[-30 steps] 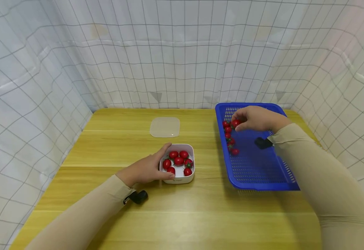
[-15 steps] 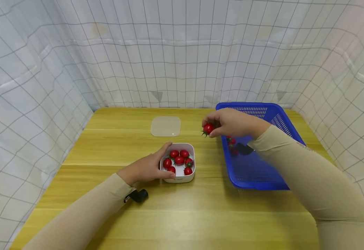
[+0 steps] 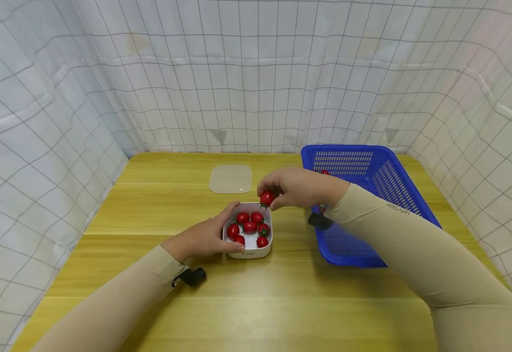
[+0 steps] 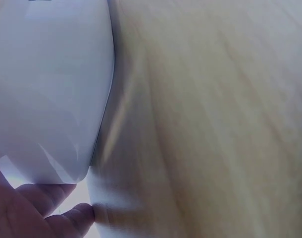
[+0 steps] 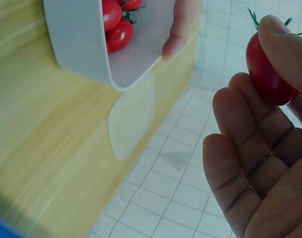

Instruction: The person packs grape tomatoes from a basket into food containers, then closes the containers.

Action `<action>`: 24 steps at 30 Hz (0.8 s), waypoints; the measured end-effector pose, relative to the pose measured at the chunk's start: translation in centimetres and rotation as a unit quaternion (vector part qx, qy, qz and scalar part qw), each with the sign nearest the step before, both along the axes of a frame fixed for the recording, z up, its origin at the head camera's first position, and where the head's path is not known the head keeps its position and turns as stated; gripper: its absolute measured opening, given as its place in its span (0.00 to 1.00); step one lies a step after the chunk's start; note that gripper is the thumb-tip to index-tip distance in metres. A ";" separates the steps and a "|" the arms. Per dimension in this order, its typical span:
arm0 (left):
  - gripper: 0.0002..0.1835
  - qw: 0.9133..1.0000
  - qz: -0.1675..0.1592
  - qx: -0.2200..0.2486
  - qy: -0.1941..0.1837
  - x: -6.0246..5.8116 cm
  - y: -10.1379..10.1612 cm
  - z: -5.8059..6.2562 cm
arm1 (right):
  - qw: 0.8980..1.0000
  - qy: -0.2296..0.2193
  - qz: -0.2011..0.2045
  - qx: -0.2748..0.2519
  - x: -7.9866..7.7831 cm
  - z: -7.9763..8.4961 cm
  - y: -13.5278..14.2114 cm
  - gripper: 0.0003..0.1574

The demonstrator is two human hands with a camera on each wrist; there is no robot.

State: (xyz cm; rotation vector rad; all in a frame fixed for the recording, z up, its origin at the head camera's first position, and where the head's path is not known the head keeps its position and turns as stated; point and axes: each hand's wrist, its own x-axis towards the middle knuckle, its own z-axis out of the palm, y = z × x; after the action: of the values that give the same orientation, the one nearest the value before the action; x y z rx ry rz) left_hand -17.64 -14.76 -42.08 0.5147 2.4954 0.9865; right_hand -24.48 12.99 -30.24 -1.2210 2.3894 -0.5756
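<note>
A small white square container (image 3: 250, 253) stands on the table, with several cherry tomatoes (image 3: 250, 227) lying inside. My left hand (image 3: 203, 237) grips it from the left, thumb along the near rim and fingers at the far corner. Above the container's far right corner, my right hand (image 3: 297, 187) pinches one cherry tomato (image 5: 270, 72) between thumb and fingers, its green stem leaves showing. In the left wrist view the container's white side (image 4: 52, 89) fills the left, with fingertips against its lower end.
A blue plastic basket (image 3: 372, 256) is at the right, partly hidden by the right arm, with some cherry tomatoes (image 3: 324, 172) along its left side. Behind the container a translucent lid (image 3: 231, 179) lies flat on the wooden table (image 3: 256, 308). A white grid-patterned curtain (image 3: 256, 88) surrounds the table.
My right hand has lifted a cherry tomato out of the blue basket and carried it left to the white container. The left hand has stayed on the container.
</note>
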 end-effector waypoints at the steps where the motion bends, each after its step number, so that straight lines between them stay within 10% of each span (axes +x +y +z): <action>1: 0.65 1.000 0.000 -0.001 -0.001 0.0 0.0 0.0 | 1.000 0.002 0.003 0.000 0.0 -0.1 -0.1 0.14; 24: 0.61 1.000 -0.004 0.002 0.006 -0.2 -0.1 -0.4 | 1.000 -0.003 0.014 0.006 0.4 -0.2 -1.6 0.17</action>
State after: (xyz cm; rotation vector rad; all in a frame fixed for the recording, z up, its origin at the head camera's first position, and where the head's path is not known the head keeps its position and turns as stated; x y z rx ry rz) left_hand -17.89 -14.82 -42.49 0.5318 2.5003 0.9878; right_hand -24.06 11.38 -30.43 -1.2446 2.3641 -0.5531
